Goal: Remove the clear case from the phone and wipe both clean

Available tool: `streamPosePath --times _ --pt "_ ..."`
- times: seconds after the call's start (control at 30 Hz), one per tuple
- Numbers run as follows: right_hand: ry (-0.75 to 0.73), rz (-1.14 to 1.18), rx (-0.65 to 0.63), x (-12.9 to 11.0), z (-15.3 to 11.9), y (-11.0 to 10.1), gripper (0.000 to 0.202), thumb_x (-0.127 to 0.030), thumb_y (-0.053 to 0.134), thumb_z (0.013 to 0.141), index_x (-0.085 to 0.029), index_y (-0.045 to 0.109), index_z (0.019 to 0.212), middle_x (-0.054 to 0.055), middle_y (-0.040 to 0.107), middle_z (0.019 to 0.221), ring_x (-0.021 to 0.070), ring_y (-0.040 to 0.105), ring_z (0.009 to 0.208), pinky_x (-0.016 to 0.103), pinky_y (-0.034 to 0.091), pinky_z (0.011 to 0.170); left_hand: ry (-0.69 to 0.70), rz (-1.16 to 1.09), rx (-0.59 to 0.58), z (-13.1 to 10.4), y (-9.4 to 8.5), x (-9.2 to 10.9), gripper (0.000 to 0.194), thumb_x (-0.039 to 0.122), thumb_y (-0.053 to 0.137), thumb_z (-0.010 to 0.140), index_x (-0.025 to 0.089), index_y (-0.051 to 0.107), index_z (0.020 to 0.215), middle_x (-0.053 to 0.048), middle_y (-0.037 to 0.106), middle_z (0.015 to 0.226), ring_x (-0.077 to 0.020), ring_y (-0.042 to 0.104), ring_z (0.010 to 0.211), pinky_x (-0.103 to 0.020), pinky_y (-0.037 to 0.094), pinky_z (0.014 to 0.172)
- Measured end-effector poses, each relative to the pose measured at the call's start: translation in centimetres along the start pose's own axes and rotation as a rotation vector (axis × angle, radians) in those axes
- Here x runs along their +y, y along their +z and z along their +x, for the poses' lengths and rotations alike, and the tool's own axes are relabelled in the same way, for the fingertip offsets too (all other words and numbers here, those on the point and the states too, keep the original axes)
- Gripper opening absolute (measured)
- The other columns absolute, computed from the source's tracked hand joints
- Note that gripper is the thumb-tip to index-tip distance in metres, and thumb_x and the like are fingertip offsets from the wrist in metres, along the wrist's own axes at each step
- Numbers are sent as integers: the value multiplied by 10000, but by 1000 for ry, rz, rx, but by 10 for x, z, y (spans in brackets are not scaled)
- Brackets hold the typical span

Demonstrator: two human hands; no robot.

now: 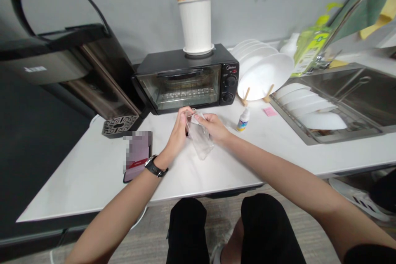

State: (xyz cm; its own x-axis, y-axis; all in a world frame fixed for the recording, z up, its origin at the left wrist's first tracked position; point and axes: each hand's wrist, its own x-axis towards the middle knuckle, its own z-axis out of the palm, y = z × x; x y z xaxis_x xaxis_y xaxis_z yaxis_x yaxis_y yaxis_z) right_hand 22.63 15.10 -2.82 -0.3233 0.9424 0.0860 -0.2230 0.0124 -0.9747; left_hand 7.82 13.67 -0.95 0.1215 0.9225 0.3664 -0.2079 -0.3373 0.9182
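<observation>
Case (201,142) of clear plastic is pinched at its far end by the left hand (179,127) and the right hand (215,127), held over the counter (185,181), long axis slanted, near end pointed frontward and slightly right.

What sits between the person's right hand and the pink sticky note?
In the head view, a small white bottle stands between the right hand and the pink sticky note.

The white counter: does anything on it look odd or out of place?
Yes, the phone near the wristwatch: blocky squares cover part of it, apparently picture masking rather than damage. Otherwise, nothing clearly stands out.
</observation>
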Motion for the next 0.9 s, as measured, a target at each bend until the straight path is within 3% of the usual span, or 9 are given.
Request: streamPosePath --times 0.07,0.2,0.27,0.4,0.47,0.53,0.73,0.8,0.9 --pt "16 -11 -33 -1 -1 2 642 -815 756 720 -179 688 787 -6 690 684 140 595 617 257 453 595 87 1 38 0 -1 1 565 807 507 924 264 604 1042 -52 701 1012 -227 686 1042 -372 512 999" --pt "86 -60 -197 -9 -6 5 643 -774 837 653 -148 741 768 37 733 710 173 649 641 287 507 620 269 -146 358 8 -10 12 508 780 434 978 289 539 1053 -26 694 990 -208 696 1055 -356 506 978" --pt "84 -84 -213 -11 -8 4 625 -751 860 642 -146 736 737 37 720 695 176 646 645 290 504 620 258 -186 423 10 -11 14 501 772 422 987 286 529 1044 -21 682 978 -197 695 1035 -345 502 970" --pt "-1 -116 -48 -8 -7 -3 619 -786 779 733 -187 633 670 -29 568 576 122 495 564 252 345 518 29 -85 91 3 -5 8 559 812 487 926 265 583 988 -38 656 941 -218 665 938 -363 524 916" --pt "-37 -123 21 -7 -6 -5 637 -816 707 785 -206 576 660 -40 510 554 113 435 546 258 288 500 24 52 -35 -2 -1 5 544 770 560 916 243 656 1009 -62 653 1016 -234 636 1004 -365 507 972" --pt "-39 -133 11 -7 -6 -4 650 -836 691 784 -207 571 671 -34 527 570 113 432 549 259 295 506 86 98 -33 -3 -2 7 539 758 558 923 240 673 1021 -69 649 1054 -238 626 1042 -365 494 1003" --pt "88 -181 -265 -9 -11 6 705 -850 785 639 -155 682 695 14 641 642 140 535 594 262 414 565 246 -184 462 13 -18 21 511 775 384 996 285 523 1045 -13 668 934 -198 703 1021 -354 517 955" --pt "84 -184 -268 -7 -10 5 689 -831 800 634 -157 665 676 -3 614 623 127 511 584 249 388 553 182 -184 399 12 -16 19 528 787 369 992 283 522 1032 -15 676 916 -202 709 978 -356 529 933" --pt "20 -171 -156 -4 -7 0 673 -832 764 685 -177 612 676 -41 542 597 100 428 562 239 310 532 30 -15 69 4 -7 8 595 827 397 951 270 596 1011 -48 688 942 -232 695 971 -371 541 905"
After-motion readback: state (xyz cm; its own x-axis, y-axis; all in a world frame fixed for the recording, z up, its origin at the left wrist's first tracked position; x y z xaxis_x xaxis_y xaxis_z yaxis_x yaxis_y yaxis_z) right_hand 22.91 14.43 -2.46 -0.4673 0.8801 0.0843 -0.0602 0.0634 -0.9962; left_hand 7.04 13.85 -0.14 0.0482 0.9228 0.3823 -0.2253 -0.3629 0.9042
